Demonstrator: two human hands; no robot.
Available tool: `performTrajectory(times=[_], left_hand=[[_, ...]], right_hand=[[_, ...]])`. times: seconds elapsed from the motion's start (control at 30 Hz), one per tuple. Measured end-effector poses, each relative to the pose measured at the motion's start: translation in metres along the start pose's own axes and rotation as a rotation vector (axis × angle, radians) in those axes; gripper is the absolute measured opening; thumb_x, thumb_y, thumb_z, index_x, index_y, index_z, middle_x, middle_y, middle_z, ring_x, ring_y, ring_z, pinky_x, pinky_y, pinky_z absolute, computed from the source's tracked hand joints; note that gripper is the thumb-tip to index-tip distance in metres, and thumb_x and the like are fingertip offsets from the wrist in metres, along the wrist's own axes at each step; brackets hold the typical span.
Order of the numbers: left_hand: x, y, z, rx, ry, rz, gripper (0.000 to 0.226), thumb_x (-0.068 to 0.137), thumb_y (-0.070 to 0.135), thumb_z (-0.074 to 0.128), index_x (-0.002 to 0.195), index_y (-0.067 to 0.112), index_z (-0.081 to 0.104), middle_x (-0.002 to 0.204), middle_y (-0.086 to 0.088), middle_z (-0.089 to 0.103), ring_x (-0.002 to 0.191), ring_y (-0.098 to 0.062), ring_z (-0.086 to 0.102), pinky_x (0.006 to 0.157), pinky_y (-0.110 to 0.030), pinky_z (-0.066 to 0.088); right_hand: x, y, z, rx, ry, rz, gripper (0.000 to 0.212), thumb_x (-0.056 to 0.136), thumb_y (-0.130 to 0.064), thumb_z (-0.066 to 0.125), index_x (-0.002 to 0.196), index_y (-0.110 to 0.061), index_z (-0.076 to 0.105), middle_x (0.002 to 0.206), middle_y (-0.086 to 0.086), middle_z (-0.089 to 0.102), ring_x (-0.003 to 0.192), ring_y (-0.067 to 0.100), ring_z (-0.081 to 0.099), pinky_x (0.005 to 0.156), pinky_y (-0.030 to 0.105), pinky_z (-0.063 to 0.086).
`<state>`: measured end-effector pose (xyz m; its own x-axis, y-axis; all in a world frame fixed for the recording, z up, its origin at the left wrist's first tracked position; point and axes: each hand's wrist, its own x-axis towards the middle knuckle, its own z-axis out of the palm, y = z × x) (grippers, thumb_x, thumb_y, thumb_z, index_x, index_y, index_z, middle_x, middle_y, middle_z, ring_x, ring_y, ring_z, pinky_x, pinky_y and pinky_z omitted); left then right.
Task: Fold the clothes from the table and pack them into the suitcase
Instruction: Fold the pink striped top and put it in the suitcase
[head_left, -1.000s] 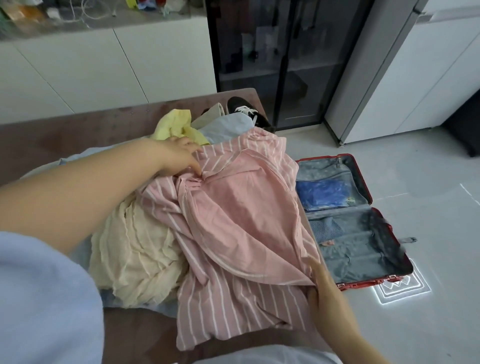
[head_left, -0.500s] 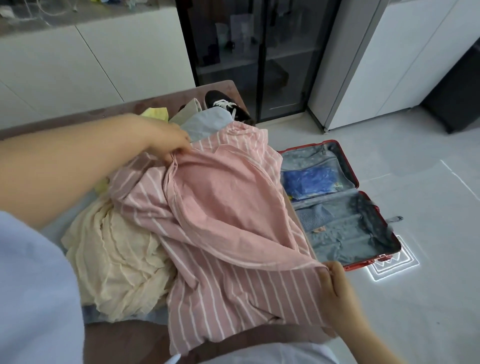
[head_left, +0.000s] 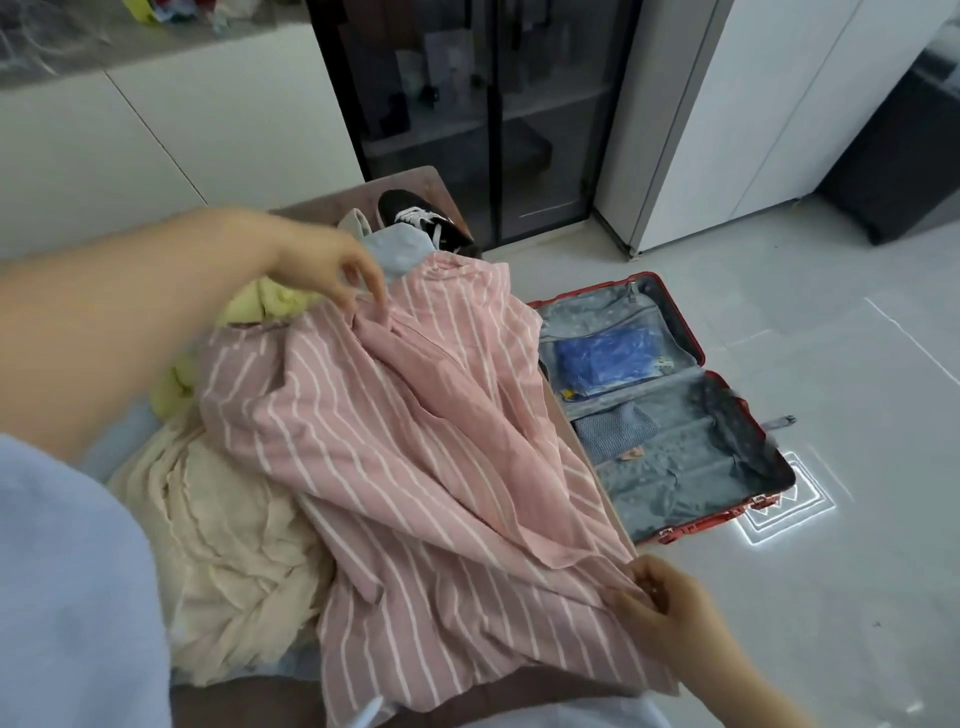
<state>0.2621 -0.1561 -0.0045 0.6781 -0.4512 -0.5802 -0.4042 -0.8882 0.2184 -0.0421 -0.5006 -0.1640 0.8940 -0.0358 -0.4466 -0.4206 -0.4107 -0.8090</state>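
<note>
Left hand (head_left: 332, 270): reached forward over the clothes pile; fingers (head_left: 375, 291) curled down, tips pinching a raised fold at the far edge of the pink striped shirt (head_left: 415, 441).
Right hand (head_left: 662, 603): at the near right corner of the bench (head_left: 244, 706); fingers (head_left: 641, 577) curled, gripping the shirt's near corner.
Pink striped shirt: held between both hands, spread crumpled on top of the pile, not folded; near hem hangs over the bench edge.
Other clothes on bench: cream garment (head_left: 218, 545) under and left of the shirt; yellow-green garment (head_left: 260, 306) below the left wrist; light blue garment (head_left: 400, 254) at the far end.
Black shoe (head_left: 421, 218): at the far end of the bench, just behind the light blue garment.
Suitcase (head_left: 711, 522): red-rimmed, lying open on the floor just right of the bench.
Suitcase contents: blue item (head_left: 602, 358) in the far half; grey knitted piece (head_left: 613, 431) in the near half, close to the hinge.
Background: dark glass-door cabinet (head_left: 493, 104) beyond the bench.
</note>
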Motion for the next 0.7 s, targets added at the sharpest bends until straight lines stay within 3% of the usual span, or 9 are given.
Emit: performTrajectory(times=[0.1,0.17,0.27,0.37,0.5,0.57,0.6,0.67,0.7], left_hand=[[0.018,0.004,0.037,0.159,-0.032,0.009,0.053,0.081,0.006,0.066,0.124,0.035,0.055,0.129,0.003,0.040,0.122,-0.015,0.034,0.106,-0.027,0.029],[0.023,-0.004,0.050,0.259,-0.003,-0.040,0.054,0.080,0.012,0.067,0.127,0.034,0.051,0.141,0.002,0.028,0.132,-0.020,0.023,0.112,-0.035,0.023],[0.020,-0.019,0.052,0.283,0.072,-0.092,0.047,0.073,0.026,0.075,0.113,0.027,0.051,0.130,-0.001,0.036,0.122,-0.025,0.036,0.104,-0.041,0.035],[0.015,-0.024,0.047,0.261,0.071,-0.125,0.042,0.071,0.031,0.077,0.100,0.024,0.048,0.108,-0.002,0.044,0.099,-0.022,0.049,0.087,-0.033,0.044],[0.010,-0.027,0.035,0.293,0.031,-0.182,0.046,0.075,0.039,0.073,0.114,0.024,0.054,0.106,0.000,0.048,0.100,-0.021,0.051,0.085,-0.031,0.044],[0.006,-0.033,0.031,0.325,-0.018,-0.213,0.049,0.078,0.041,0.069,0.122,0.030,0.052,0.112,0.003,0.055,0.104,-0.020,0.052,0.089,-0.032,0.044],[0.003,-0.034,0.031,0.363,-0.018,-0.233,0.044,0.081,0.039,0.066,0.123,0.034,0.051,0.115,0.004,0.055,0.106,-0.020,0.050,0.092,-0.033,0.043],[-0.002,-0.038,0.034,0.403,0.031,-0.281,0.032,0.086,0.032,0.054,0.118,0.034,0.052,0.121,0.000,0.050,0.112,-0.025,0.044,0.097,-0.036,0.039],[-0.004,-0.040,0.038,0.416,0.067,-0.299,0.033,0.085,0.036,0.050,0.118,0.034,0.052,0.125,-0.004,0.046,0.116,-0.028,0.040,0.099,-0.037,0.036]], right_hand=[[0.002,0.004,0.005,0.008,-0.022,-0.007,0.033,0.079,-0.003,0.070,0.062,-0.023,0.050,0.049,-0.003,0.043,0.046,0.001,0.034,0.048,0.016,0.027],[0.003,0.005,0.005,0.023,-0.004,-0.015,0.037,0.082,-0.001,0.066,0.069,-0.031,0.050,0.050,-0.001,0.048,0.046,0.002,0.036,0.048,0.016,0.028],[-0.002,0.004,0.002,0.056,0.010,-0.052,0.047,0.086,0.006,0.057,0.081,-0.039,0.045,0.061,0.001,0.064,0.047,0.001,0.046,0.050,0.013,0.035],[-0.008,0.004,-0.002,-0.101,0.047,-0.185,0.044,0.086,0.002,0.058,0.093,-0.040,0.048,0.075,-0.007,0.064,0.054,0.008,0.054,0.058,0.015,0.041],[-0.012,0.002,-0.005,-0.237,-0.004,-0.219,0.050,0.079,-0.009,0.071,0.092,-0.055,0.054,0.087,-0.022,0.062,0.062,-0.005,0.058,0.068,0.009,0.045],[-0.014,-0.004,-0.004,-0.230,-0.008,-0.174,0.048,0.074,-0.028,0.077,0.093,-0.065,0.053,0.093,-0.034,0.062,0.080,-0.011,0.062,0.071,0.006,0.045],[-0.016,-0.009,-0.004,-0.211,-0.004,-0.130,0.038,0.069,-0.049,0.076,0.092,-0.067,0.052,0.092,-0.038,0.061,0.083,-0.015,0.060,0.072,0.003,0.043],[-0.012,-0.005,-0.001,-0.164,0.028,-0.106,0.038,0.052,-0.087,0.055,0.084,-0.068,0.055,0.082,-0.038,0.063,0.080,-0.021,0.058,0.071,0.001,0.041],[-0.011,-0.005,0.001,-0.179,0.046,-0.125,0.041,0.048,-0.091,0.051,0.080,-0.067,0.056,0.078,-0.037,0.063,0.076,-0.020,0.058,0.069,0.001,0.041]])
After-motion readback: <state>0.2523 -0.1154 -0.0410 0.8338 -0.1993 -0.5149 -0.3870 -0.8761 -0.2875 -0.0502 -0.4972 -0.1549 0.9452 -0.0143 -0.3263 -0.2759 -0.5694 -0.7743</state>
